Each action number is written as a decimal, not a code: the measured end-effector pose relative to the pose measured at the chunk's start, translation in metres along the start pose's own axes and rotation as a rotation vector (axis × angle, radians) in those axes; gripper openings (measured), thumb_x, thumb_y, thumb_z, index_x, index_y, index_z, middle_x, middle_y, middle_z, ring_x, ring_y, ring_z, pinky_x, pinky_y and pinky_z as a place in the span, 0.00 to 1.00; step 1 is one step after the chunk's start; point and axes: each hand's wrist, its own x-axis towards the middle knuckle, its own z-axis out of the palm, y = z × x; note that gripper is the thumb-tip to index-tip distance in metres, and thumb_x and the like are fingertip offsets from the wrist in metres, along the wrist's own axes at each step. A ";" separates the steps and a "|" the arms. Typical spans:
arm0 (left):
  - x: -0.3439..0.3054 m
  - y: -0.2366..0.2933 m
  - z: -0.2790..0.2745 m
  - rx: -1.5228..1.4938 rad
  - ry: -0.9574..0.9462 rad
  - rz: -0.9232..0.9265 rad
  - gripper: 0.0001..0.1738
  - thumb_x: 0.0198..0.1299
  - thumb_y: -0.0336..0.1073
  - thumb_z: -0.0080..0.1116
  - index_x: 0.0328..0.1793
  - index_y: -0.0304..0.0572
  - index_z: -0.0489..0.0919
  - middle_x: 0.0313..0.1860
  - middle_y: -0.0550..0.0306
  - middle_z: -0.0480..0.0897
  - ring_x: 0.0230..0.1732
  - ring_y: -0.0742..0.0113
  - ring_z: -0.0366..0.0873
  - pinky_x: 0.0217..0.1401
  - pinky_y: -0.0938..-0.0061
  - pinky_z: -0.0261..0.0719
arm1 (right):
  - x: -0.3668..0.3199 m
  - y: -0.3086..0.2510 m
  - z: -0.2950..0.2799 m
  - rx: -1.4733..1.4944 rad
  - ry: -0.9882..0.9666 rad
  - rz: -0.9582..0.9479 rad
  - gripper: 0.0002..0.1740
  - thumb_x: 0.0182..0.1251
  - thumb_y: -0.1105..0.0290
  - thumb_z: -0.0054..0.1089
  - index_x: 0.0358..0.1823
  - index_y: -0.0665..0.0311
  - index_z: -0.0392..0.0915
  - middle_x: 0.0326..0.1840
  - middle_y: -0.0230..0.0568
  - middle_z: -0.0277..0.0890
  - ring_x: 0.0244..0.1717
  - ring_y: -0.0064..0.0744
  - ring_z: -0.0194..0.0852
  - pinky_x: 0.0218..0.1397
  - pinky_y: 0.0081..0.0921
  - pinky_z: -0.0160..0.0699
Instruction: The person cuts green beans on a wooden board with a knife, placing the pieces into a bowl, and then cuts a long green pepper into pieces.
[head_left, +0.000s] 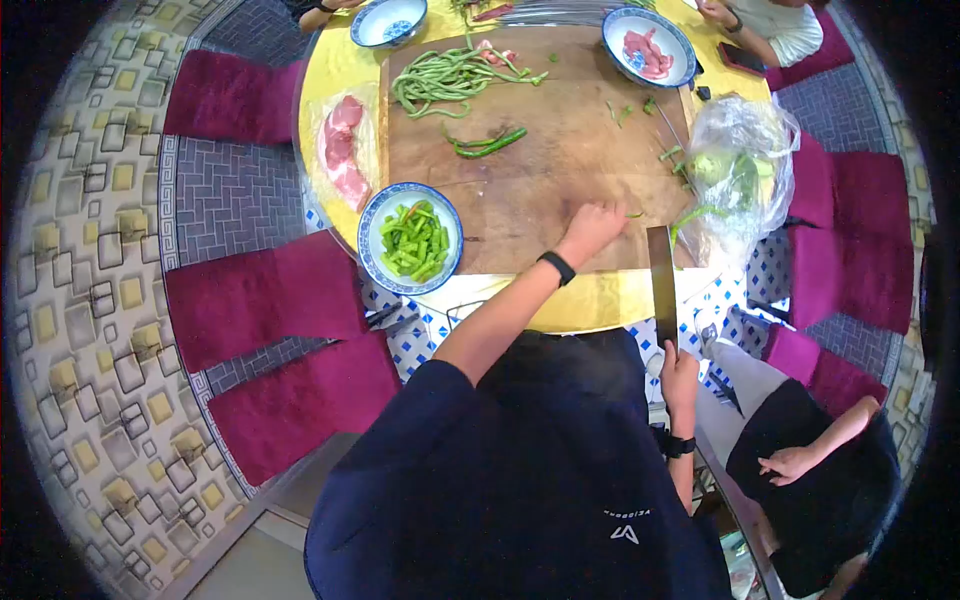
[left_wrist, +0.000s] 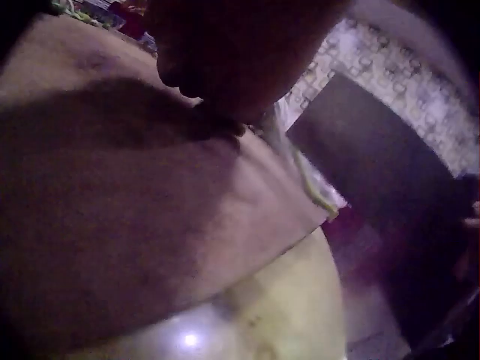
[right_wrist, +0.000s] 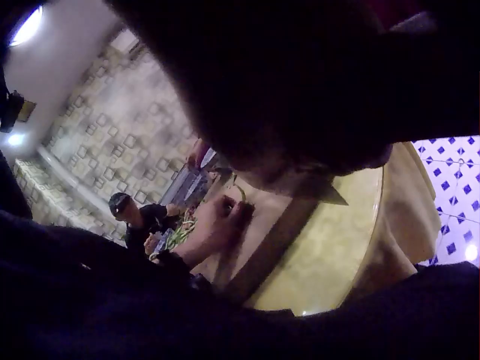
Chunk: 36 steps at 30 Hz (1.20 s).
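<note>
In the head view my left hand [head_left: 595, 228] is over the near right part of the wooden cutting board [head_left: 560, 185], its fingers curled. A thin green piece [head_left: 635, 214] sticks out at its fingertips; most of it is hidden. My right hand [head_left: 680, 370] grips the handle of a cleaver [head_left: 662, 285] in front of the table's edge, the blade pointing forward beside the board's right side. Long green peppers [head_left: 488, 146] and a heap of green beans [head_left: 440, 80] lie farther back on the board. The left wrist view shows the left hand [left_wrist: 232, 52] dark, low over the board.
A blue-rimmed bowl [head_left: 366, 245] of cut green pieces stands at the board's near left corner. Raw meat [head_left: 345, 150] lies on plastic beyond it. Another bowl [head_left: 690, 60] holds meat strips. A plastic bag [head_left: 775, 150] of vegetables sits right. Other people sit or stand around the table.
</note>
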 end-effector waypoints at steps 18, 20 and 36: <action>0.005 0.002 -0.025 -0.048 -0.052 -0.099 0.11 0.71 0.40 0.55 0.53 0.47 0.75 0.50 0.46 0.78 0.34 0.50 0.87 0.27 0.60 0.85 | 0.012 -0.007 0.004 0.038 0.060 -0.034 0.28 0.79 0.56 0.57 0.26 0.75 0.80 0.21 0.64 0.75 0.25 0.66 0.78 0.29 0.51 0.70; 0.007 0.004 -0.020 0.125 -0.041 -0.078 0.10 0.69 0.39 0.55 0.53 0.48 0.75 0.50 0.48 0.79 0.33 0.52 0.87 0.26 0.63 0.84 | 0.007 -0.007 -0.002 0.077 0.053 0.001 0.28 0.79 0.56 0.57 0.26 0.75 0.79 0.21 0.64 0.75 0.25 0.66 0.78 0.29 0.51 0.70; 0.001 -0.037 -0.002 0.078 0.149 -0.140 0.15 0.69 0.52 0.60 0.40 0.51 0.77 0.30 0.57 0.83 0.34 0.56 0.85 0.28 0.56 0.80 | 0.033 0.030 -0.032 0.089 -0.064 -0.104 0.24 0.77 0.59 0.60 0.29 0.76 0.80 0.25 0.67 0.76 0.30 0.69 0.79 0.33 0.52 0.74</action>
